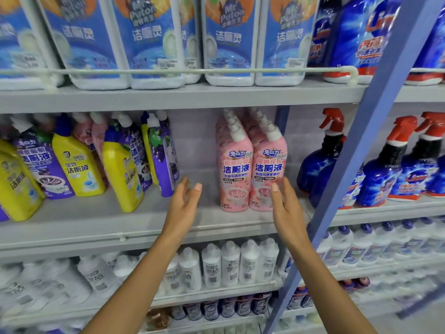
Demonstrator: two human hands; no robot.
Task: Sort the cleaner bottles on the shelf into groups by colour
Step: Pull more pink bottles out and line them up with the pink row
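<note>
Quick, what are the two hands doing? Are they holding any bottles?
Left hand: open, holding nothing.
Right hand: open, holding nothing, right by the pink bottles.

the white jugs (228,39) read "mr pulon" and 洁厕灵, while the pink bottles (237,169) and a yellow bottle (78,168) read 洁厕液.

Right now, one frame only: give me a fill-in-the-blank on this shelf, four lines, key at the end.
1. The grouped bottles standing by the right hand are ____ in colour.
2. The left hand is open and holds ____.
3. The spray bottles beyond the blue upright have ____ triggers.
4. The tilted yellow bottle in the mixed group has a ____ cap.

Missing words: pink; nothing; red; blue.
</note>
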